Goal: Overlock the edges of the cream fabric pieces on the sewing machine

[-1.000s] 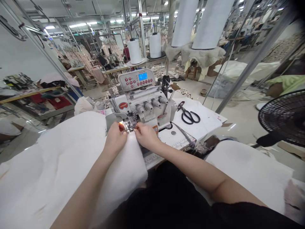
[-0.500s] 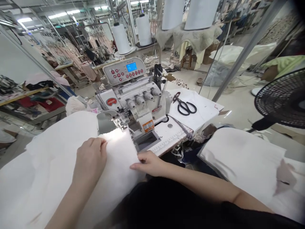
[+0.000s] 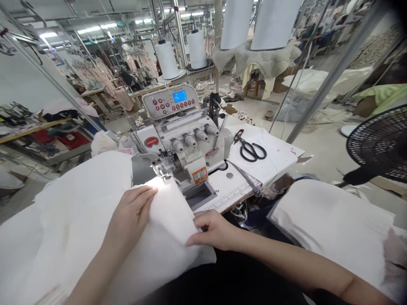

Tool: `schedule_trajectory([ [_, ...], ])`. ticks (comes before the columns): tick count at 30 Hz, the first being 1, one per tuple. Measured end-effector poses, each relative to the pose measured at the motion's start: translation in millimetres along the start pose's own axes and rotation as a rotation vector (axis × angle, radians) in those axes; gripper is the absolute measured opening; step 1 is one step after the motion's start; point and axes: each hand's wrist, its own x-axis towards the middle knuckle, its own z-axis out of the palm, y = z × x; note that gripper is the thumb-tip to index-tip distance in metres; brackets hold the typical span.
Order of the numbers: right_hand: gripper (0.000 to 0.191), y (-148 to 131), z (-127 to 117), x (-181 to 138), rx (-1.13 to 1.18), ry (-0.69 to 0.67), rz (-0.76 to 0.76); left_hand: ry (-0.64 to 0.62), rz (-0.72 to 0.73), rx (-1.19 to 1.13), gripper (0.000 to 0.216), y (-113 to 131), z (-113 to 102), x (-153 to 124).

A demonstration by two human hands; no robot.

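Fabric (image 3: 173,214) in right hand (image 3: 218,231), sack (image 3: 292,101) beyond

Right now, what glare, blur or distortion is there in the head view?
Head view: strong glare whitens the cloth just beyond the left hand, hiding its texture there; same view, the scissors look fairly sharp, the far background soft; head view again, upper-right corner black, and wide-lens stretch seems likely near the edges.
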Motion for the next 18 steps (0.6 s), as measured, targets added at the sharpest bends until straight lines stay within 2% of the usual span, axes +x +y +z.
schedule_trajectory([
  [3, 0.056, 4.7, 0.5, 2.8, -0.073, -0.001, -0.024, -0.040, -0.100, -0.063, 0.036, -14.2, 4.1, -3.4],
  [6, 0.056, 8.8, 2.1, 5.7, -0.115, 0.003, -0.045, -0.114, -0.370, -0.029, 0.083, -31.9, 11.0, -24.9],
  [7, 0.056, 9.7, 2.8, 6.5, -0.118, -0.005, -0.050, -0.148, -0.454, 0.018, 0.093, -37.0, 10.8, -34.0],
  [8, 0.055, 10.4, 3.7, 7.1, -0.115, -0.017, -0.054, -0.180, -0.515, 0.053, 0.093, -41.1, 8.2, -42.5],
  [10, 0.051, 11.4, 5.6, 7.7, -0.099, -0.041, -0.046, -0.247, -0.597, 0.051, 0.076, -45.5, -5.0, -53.9],
  [13, 0.040, 12.4, 8.0, 7.2, -0.007, -0.069, 0.028, -0.349, -0.812, -0.097, 0.053, -45.3, -33.3, -54.9],
  [15, 0.037, 12.9, 8.9, 6.5, 0.081, -0.097, 0.093, -0.412, -0.923, -0.134, 0.052, -46.2, -45.0, -52.0],
  [18, 0.041, 14.5, 10.1, 7.2, 0.200, -0.124, 0.158, -0.508, -0.835, -0.191, 0.049, -57.2, -47.2, -56.6],
])
